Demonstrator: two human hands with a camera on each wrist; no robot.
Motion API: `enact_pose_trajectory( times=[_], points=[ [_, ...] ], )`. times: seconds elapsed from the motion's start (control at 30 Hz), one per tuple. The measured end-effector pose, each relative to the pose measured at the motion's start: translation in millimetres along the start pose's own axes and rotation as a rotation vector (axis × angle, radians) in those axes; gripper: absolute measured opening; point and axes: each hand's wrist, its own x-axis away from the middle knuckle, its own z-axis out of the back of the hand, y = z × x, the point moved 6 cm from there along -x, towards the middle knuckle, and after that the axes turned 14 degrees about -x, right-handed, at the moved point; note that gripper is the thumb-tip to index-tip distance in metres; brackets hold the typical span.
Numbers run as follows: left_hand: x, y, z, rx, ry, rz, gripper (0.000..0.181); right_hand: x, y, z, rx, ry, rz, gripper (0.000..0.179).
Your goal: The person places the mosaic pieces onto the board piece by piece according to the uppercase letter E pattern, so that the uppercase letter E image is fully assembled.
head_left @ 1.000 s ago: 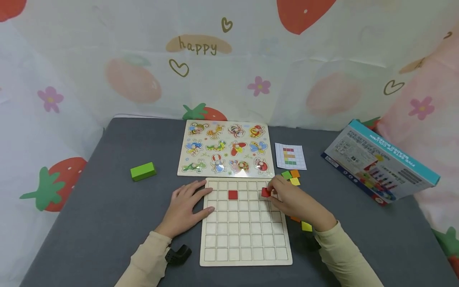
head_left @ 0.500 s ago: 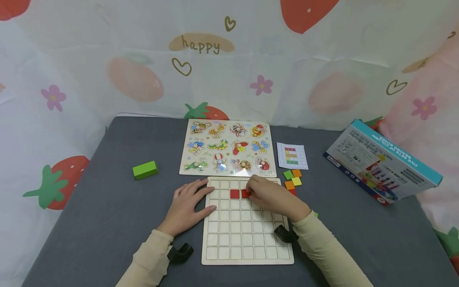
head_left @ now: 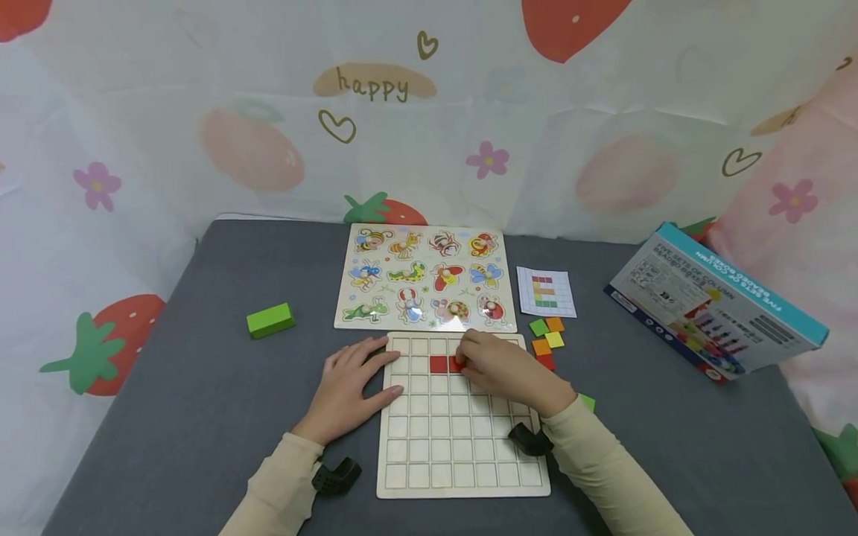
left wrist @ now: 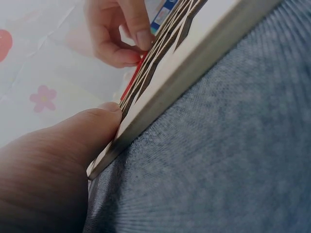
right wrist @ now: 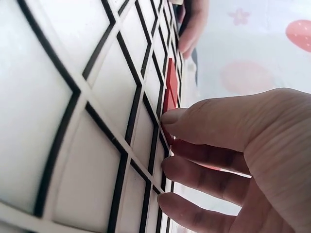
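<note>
A pale wooden grid board (head_left: 462, 450) lies on the table, one red square tile (head_left: 439, 364) in its second row from the top. Just to the right of it, my right hand (head_left: 506, 368) pinches a second red tile (head_left: 453, 364) at the grid, partly hidden by the fingers. In the right wrist view, the thumb (right wrist: 204, 121) presses that tile's edge, with the other fingers bent below. My left hand (head_left: 348, 387) rests with spread fingers along the board's left edge. The left wrist view shows its thumb (left wrist: 82, 128) on the rim.
Behind the grid board lies an insect picture board (head_left: 425, 277). A small pattern card (head_left: 546, 292) sits right of it, above loose coloured tiles, including a yellow tile (head_left: 554, 339). A green block (head_left: 271, 321) lies left; a box (head_left: 717, 301) stands at the right.
My right hand has moved left across the grid, carrying the second red tile from the right side to beside the first. The left hand has stayed at the board's edge.
</note>
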Motion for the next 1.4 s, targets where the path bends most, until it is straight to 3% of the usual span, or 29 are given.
enact_pose_trajectory(
  times=[0.4, 0.63, 0.8, 1.03, 1.2, 1.4],
  points=[
    [-0.5, 0.9, 2.7, 0.0, 0.001, 0.003, 0.055, 1.2, -3.9, -0.2, 0.047, 0.018, 0.042, 0.012],
    [-1.5, 0.8, 3.1, -0.004, 0.003, -0.005, 0.054, 12.7, -1.6, 5.3, 0.068, 0.001, 0.022, 0.031],
    [-1.0, 0.7, 1.8, -0.004, 0.002, -0.005, 0.055, 34.6, 10.2, 21.4, 0.002, 0.012, -0.082, 0.036],
    [-0.4, -0.1, 1.4, -0.004, 0.01, -0.008, 0.054, 66.4, 38.0, 51.1, -0.071, 0.017, -0.284, 0.023],
    [-0.6, -0.1, 1.2, -0.004, 0.007, -0.004, 0.054, 81.0, 59.6, 60.2, -0.08, -0.004, -0.336, 0.025],
    [-0.3, 0.4, 1.5, -0.007, 0.005, -0.003, 0.055, 85.1, 79.9, 56.1, -0.094, -0.026, -0.34, 0.031]
  ],
)
